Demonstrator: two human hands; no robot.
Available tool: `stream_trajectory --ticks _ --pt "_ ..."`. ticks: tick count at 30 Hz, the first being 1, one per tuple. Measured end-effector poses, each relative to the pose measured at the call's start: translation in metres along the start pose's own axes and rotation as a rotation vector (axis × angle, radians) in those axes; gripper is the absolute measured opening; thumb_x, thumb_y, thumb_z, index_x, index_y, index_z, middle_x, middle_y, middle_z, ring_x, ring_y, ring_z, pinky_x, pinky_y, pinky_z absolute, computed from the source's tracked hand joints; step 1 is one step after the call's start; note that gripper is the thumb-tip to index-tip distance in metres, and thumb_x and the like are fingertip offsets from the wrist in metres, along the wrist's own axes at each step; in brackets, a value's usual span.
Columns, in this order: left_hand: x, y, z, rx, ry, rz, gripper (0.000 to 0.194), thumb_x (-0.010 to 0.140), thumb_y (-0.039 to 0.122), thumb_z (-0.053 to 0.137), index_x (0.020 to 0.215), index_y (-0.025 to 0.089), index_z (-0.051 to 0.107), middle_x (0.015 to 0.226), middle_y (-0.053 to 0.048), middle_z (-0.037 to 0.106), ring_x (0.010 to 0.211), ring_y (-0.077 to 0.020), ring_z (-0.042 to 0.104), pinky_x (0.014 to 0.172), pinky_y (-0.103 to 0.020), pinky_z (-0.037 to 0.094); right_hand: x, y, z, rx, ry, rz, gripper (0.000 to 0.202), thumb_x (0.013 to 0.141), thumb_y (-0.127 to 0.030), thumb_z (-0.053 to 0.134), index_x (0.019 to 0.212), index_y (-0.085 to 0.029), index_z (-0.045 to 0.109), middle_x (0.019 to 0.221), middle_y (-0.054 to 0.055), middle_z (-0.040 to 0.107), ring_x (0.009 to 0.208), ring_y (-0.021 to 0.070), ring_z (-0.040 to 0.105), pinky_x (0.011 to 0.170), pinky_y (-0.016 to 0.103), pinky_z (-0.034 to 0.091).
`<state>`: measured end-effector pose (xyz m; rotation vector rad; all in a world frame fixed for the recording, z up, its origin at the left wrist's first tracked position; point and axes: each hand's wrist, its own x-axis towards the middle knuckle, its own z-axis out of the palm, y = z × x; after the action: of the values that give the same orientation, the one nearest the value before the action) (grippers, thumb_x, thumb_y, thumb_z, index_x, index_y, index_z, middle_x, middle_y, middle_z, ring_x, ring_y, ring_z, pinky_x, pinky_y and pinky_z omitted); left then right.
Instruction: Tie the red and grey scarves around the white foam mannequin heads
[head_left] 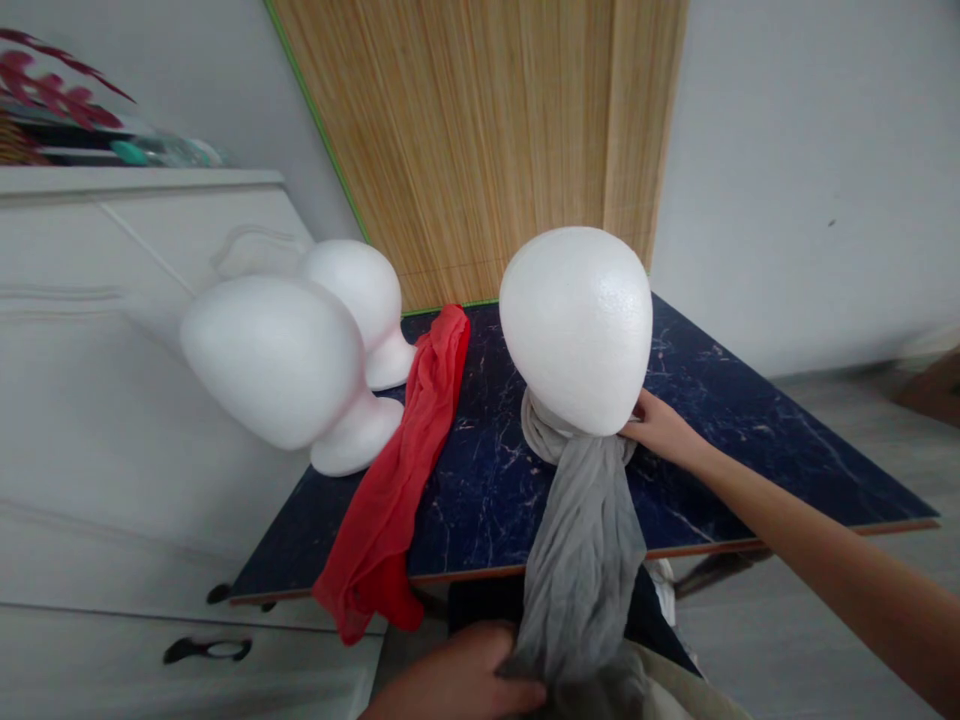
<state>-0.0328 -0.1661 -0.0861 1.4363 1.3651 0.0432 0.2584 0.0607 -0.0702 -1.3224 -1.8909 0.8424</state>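
Note:
A white foam mannequin head (576,325) stands upright on the dark blue marbled table (480,470). Around its neck is a grey scarf (589,530), whose long end hangs down in front over the table edge. My left hand (472,675) is low at the bottom of the view, its fingers closed on the hanging end. At the right side of the neck, my right hand (656,428) has its fingers bent against the wrapped part of the scarf; the fingertips are partly hidden behind the head.
Two more white foam heads, a nearer one (274,360) and a farther one (356,295), are on the table's left. A red scarf (420,430) lies beside them and drapes over the front edge. A white cabinet (112,420) borders the left; a bamboo mat (480,150) covers the wall behind.

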Motion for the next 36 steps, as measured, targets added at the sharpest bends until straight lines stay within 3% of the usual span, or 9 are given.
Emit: stream_trajectory --ticks 5,10,15,19,24,27,31,33,36 --pt "0.013 0.052 0.008 0.267 0.528 0.358 0.017 0.086 0.037 0.057 0.094 0.029 0.069 0.092 -0.007 0.07 0.085 -0.0232 0.065 0.078 -0.032 0.048 -0.008 -0.007 -0.025 0.168 -0.255 -0.036 0.059 0.068 -0.032 0.069 0.122 -0.015 0.053 0.109 0.008 0.064 0.102 0.0238 0.059 0.093 0.039 0.047" --pt "0.059 0.107 0.02 0.351 0.927 0.377 0.067 0.08 0.048 0.064 0.136 0.017 0.044 0.131 -0.016 0.055 0.118 -0.0362 0.05 0.097 -0.049 0.043 -0.011 -0.015 -0.05 0.209 -0.462 -0.018 0.052 0.082 -0.042 0.06 0.127 -0.018 0.056 0.116 0.009 0.064 0.106 0.0244 0.059 0.089 0.037 0.049" --pt "0.069 0.118 0.028 0.233 0.685 0.403 0.034 0.086 0.02 0.047 0.119 0.021 0.052 0.106 -0.011 0.064 0.097 -0.0275 0.061 0.082 -0.038 0.045 -0.003 -0.007 -0.039 -0.058 -0.338 -0.143 0.033 0.074 -0.029 0.061 0.104 -0.016 0.068 0.096 0.007 0.069 0.09 0.0231 0.062 0.087 0.036 0.05" --pt "0.056 0.118 0.052 -0.052 0.48 0.506 0.009 0.087 0.023 0.049 0.095 0.023 0.054 0.086 -0.003 0.062 0.078 -0.0175 0.058 0.07 -0.03 0.04 -0.001 -0.005 -0.03 -0.16 -0.333 -0.132 0.022 0.073 -0.022 0.058 0.092 -0.018 0.068 0.085 0.004 0.069 0.083 0.0221 0.061 0.083 0.033 0.049" --pt "0.059 0.124 0.066 -0.165 0.277 0.437 0.021 0.083 0.029 0.058 0.104 0.027 0.057 0.092 -0.006 0.067 0.081 -0.0214 0.061 0.069 -0.034 0.04 -0.001 -0.006 -0.031 -0.218 -0.323 -0.131 0.027 0.074 -0.019 0.056 0.098 -0.017 0.067 0.081 0.004 0.068 0.072 0.0195 0.059 0.072 0.03 0.047" --pt "0.053 0.123 0.043 -0.068 0.268 0.492 0.019 0.086 0.031 0.057 0.103 0.031 0.063 0.099 -0.005 0.07 0.091 -0.0231 0.064 0.077 -0.035 0.044 -0.002 -0.003 -0.04 -0.132 -0.4 -0.126 0.033 0.079 -0.025 0.055 0.11 -0.017 0.066 0.085 0.004 0.068 0.073 0.0188 0.059 0.072 0.031 0.048" --pt "0.051 0.107 -0.019 -0.187 0.66 0.46 0.026 0.092 0.034 0.046 0.113 0.029 0.062 0.117 -0.002 0.066 0.108 -0.0198 0.06 0.084 -0.03 0.047 -0.007 -0.004 -0.05 0.033 -0.297 -0.153 0.061 0.075 -0.035 0.07 0.133 -0.022 0.054 0.128 0.008 0.059 0.116 0.0242 0.055 0.098 0.036 0.047" --pt "0.066 0.098 -0.05 -0.272 0.778 0.497 0.042 0.091 0.031 0.045 0.132 0.026 0.049 0.139 -0.004 0.053 0.128 -0.0203 0.048 0.103 -0.034 0.041 -0.007 -0.015 -0.042 0.072 -0.192 -0.21 0.083 0.066 -0.037 0.08 0.14 -0.024 0.047 0.144 0.009 0.046 0.133 0.0271 0.042 0.111 0.039 0.036" --pt "0.101 0.096 -0.082 -0.265 0.752 0.617 0.056 0.085 0.02 0.045 0.141 0.021 0.041 0.15 -0.006 0.042 0.14 -0.0222 0.034 0.118 -0.041 0.024 -0.002 -0.039 -0.012 0.182 -0.128 -0.273 0.093 0.057 -0.042 0.086 0.139 -0.021 0.046 0.141 0.01 0.05 0.131 0.0298 0.045 0.114 0.045 0.032"
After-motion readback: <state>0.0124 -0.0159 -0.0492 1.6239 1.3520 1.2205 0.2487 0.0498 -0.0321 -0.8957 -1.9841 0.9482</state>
